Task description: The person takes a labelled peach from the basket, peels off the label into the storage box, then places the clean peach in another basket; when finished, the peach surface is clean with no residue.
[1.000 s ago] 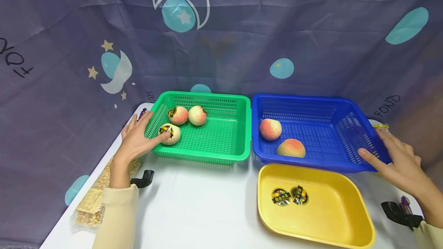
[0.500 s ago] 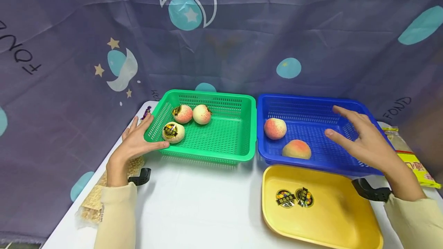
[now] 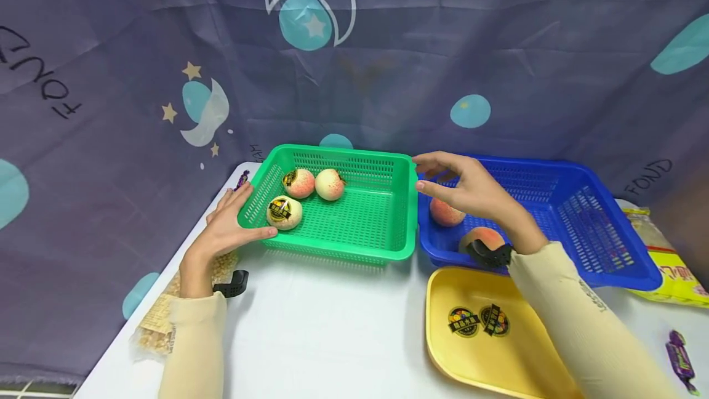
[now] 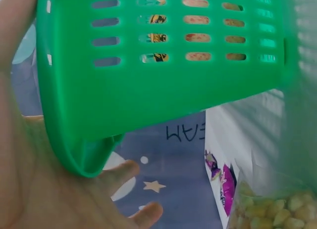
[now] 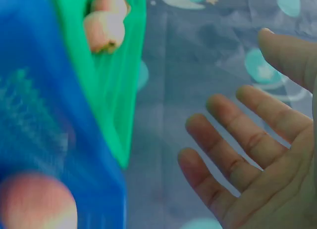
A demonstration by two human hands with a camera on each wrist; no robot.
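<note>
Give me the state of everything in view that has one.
Left hand: fingers extended, against green basket's rim
Right hand: holding nothing
Green basket: upright, three peaches inside
Blue basket: upright, two peaches inside
Yellow tub: upright, two stickers inside
Purple candies: wrapped
Clear bag, yellow bag: sealing unclear

Green rectangular basket (image 3: 360, 217), slotted walls: upright near far left corner of surface (image 3: 316, 325), long side along far edge; three pink-and-cream peaches (image 3: 330, 185) in left half.

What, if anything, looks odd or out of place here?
Two black labels sit in the yellow tray on no fruit, which looks odd because similar ones mark peaches in the green basket. Nothing looks spilled or damaged.
</note>
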